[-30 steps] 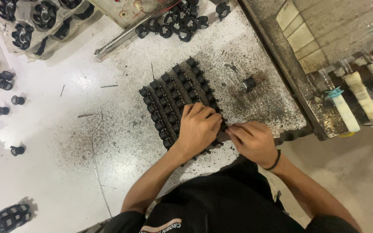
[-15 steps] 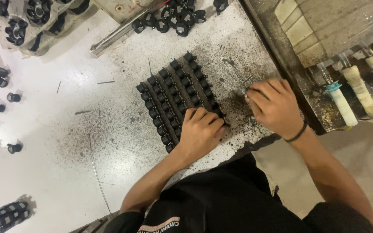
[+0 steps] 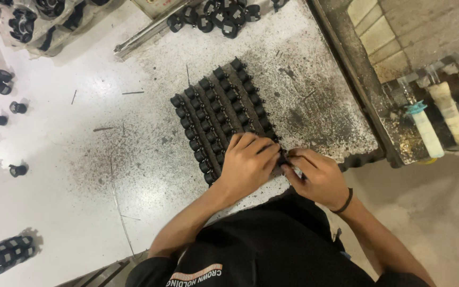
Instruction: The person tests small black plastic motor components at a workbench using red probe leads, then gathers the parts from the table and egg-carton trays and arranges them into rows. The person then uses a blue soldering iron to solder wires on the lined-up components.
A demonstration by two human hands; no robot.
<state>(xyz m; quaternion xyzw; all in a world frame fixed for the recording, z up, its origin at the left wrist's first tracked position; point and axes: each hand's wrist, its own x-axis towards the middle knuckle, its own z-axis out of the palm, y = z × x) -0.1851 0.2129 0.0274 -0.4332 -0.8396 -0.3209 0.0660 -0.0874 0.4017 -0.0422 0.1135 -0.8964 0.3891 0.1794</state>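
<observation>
head view: left hand (image 3: 248,162) lies palm down, fingers together, pressing flat on the near end of the rectangular block of small black plastic parts packed in rows (image 3: 221,109). right hand (image 3: 314,178) sits just beside it at 3 o'clock, fingertips pinched together at the block's near right corner; it seems to nip one small black piece there, but the piece is mostly hidden, so cannot tell for sure what it clamps.

block rests on the grimy speckled white worktable (image 3: 81,175), centre of frame. its long axis runs from about 11 o'clock (far end) to 5 o'clock (near end, under the hands). uncovered rows lie at 12 o'clock from the left hand and 11 o'clock from the right hand. right hand is nearer the corner, left hand nearer the block's middle.

pile of loose black round parts (image 3: 216,13) lies at 12 o'clock, well apart; thin metal rod (image 3: 150,29) at 11 o'clock. cream-wrapped tool handles (image 3: 447,114) stand at 2 o'clock off the table edge.
</observation>
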